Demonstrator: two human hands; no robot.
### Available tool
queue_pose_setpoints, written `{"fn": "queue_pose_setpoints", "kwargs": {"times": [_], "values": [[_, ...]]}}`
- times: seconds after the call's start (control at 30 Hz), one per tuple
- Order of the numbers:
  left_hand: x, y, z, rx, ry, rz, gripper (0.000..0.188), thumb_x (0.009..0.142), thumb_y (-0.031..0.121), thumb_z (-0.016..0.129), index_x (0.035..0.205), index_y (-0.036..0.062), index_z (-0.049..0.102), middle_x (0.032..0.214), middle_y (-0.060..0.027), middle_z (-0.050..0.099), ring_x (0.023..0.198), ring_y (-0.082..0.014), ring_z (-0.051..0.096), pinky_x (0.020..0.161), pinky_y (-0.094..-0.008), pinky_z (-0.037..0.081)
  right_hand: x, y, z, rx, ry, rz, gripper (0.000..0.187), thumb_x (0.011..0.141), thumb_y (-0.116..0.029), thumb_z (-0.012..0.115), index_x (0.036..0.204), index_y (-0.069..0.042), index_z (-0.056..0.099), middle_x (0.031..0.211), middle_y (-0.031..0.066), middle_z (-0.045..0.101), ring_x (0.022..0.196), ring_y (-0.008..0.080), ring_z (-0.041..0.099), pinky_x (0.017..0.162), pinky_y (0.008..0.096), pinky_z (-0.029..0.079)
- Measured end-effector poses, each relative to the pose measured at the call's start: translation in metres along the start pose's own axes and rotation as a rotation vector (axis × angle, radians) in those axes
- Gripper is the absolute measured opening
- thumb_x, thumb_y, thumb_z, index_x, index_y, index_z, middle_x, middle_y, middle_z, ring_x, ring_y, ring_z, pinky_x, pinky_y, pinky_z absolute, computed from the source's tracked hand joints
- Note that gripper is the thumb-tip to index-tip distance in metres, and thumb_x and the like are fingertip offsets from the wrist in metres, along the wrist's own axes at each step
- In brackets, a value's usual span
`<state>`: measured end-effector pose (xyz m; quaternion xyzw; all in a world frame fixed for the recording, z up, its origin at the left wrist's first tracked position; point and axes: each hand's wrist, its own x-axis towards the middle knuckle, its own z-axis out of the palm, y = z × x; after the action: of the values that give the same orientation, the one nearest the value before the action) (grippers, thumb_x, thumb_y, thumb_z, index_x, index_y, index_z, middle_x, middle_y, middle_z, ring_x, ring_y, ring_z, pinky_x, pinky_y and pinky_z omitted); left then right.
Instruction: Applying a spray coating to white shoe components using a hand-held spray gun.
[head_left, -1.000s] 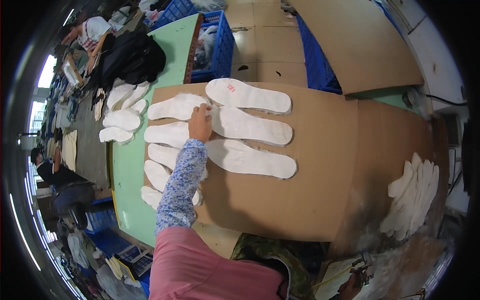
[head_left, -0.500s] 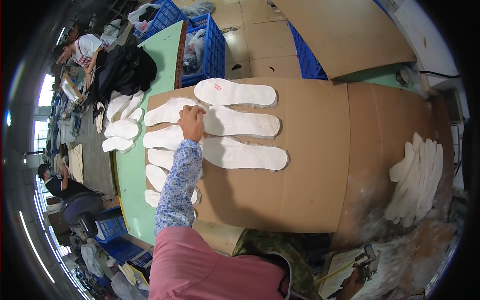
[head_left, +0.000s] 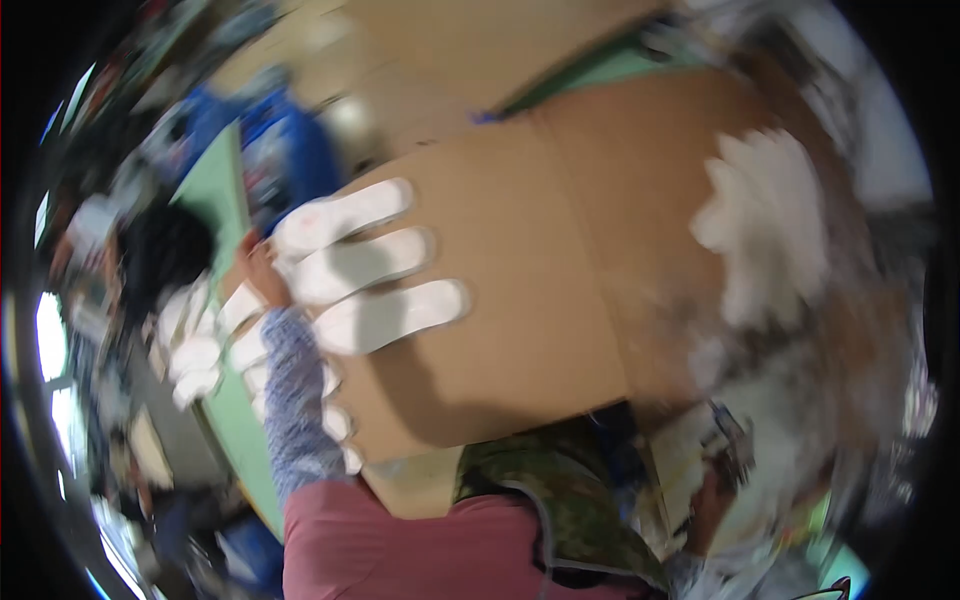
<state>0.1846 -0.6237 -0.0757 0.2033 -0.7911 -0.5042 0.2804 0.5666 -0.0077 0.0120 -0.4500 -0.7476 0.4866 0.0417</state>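
Insoles (head_left: 365, 268), white and long, lie on the left part of a brown cardboard sheet (head_left: 510, 250). Three of them stretch side by side, from far to near, their right ends clear on the bare board. More white insoles make a second row to their left, partly hidden under my left hand (head_left: 262, 272) and my flowered sleeve (head_left: 297, 395).

My left hand is just beside the left ends of the far and middle insoles, its fingers bent and close together. The view is smeared there, so I cannot fairly tell whether I am pinching an edge or only resting against it.

Down at the near right, my right hand (head_left: 712, 492) is wrapped round a metal tool (head_left: 735, 445), well apart from the insoles. Farther off on the right side is a white pile (head_left: 765, 220), too blurred to count.

At the left, the cardboard lies over a green table (head_left: 235, 425), which also carries some white pieces (head_left: 195, 352) and, farther back, a black heap of cloth (head_left: 170, 245). A blue crate (head_left: 310, 150) stands beyond its far end.
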Motion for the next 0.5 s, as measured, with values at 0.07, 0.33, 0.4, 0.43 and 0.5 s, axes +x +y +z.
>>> {"fn": "queue_pose_setpoints", "kwargs": {"times": [0.07, 0.33, 0.4, 0.43, 0.5], "values": [[-0.041, 0.032, 0.061, -0.037, -0.190, 0.082, 0.032, 0.093, 0.013, 0.045, 0.121, 0.0005, 0.054, 0.114, -0.0084, 0.058, 0.092, -0.0154, 0.056, 0.080, -0.0292, 0.045, -0.007, 0.007, -0.011, 0.024, 0.027, 0.069, 0.021, 0.092, -0.015, 0.057, 0.108, -0.003, 0.063, 0.086, 0.0001, 0.064, 0.046, 0.0015, 0.037, 0.038, 0.0212, 0.028], [-0.225, 0.155, 0.351, -0.269, -1.275, 0.428, 0.034, 0.091, 0.000, 0.050, 0.125, 0.0050, 0.055, 0.105, -0.0091, 0.059, 0.094, -0.0185, 0.057, 0.088, -0.0306, 0.047, -0.007, 0.005, 0.001, 0.284, 0.181, -0.010, 0.034, 0.086, -0.003, 0.063, 0.120, -0.001, 0.059, 0.090, 0.0005, 0.062, 0.065, 0.0044, 0.049, 0.052, 0.0215, 0.038], [-0.253, 0.192, 0.401, -0.207, -1.275, 0.764, 0.037, 0.086, -0.004, 0.052, 0.122, 0.0049, 0.056, 0.108, -0.0115, 0.060, 0.101, -0.0245, 0.057, 0.090, -0.0337, 0.046, -0.021, 0.013, -0.004, 0.316, 0.211, 0.071, 0.037, 0.086, -0.001, 0.063, 0.122, 0.000, 0.056, 0.097, 0.0028, 0.063, 0.071, 0.0057, 0.051, 0.056, 0.0216, 0.041], [-0.277, 0.213, 0.410, -0.164, -1.181, 0.886, 0.039, 0.080, -0.005, 0.053, 0.118, 0.0054, 0.057, 0.107, -0.0133, 0.059, 0.102, -0.0302, 0.056, 0.089, -0.0376, 0.046, -0.039, 0.017, -0.018, 0.362, 0.223, 0.102, 0.039, 0.085, 0.000, 0.063, 0.123, 0.001, 0.055, 0.099, 0.0031, 0.063, 0.069, 0.0052, 0.052, 0.055, 0.0211, 0.041], [-0.314, 0.253, 0.429, -0.092, -1.034, 1.075, 0.043, 0.074, -0.005, 0.054, 0.115, 0.0071, 0.058, 0.112, -0.0133, 0.057, 0.108, -0.0348, 0.052, 0.090, -0.0426, 0.044, -0.068, 0.034, -0.042, 0.365, 0.256, 0.123, 0.040, 0.085, 0.001, 0.062, 0.124, 0.001, 0.053, 0.100, 0.0035, 0.064, 0.067, 0.0048, 0.052, 0.053, 0.0206, 0.041]]}}
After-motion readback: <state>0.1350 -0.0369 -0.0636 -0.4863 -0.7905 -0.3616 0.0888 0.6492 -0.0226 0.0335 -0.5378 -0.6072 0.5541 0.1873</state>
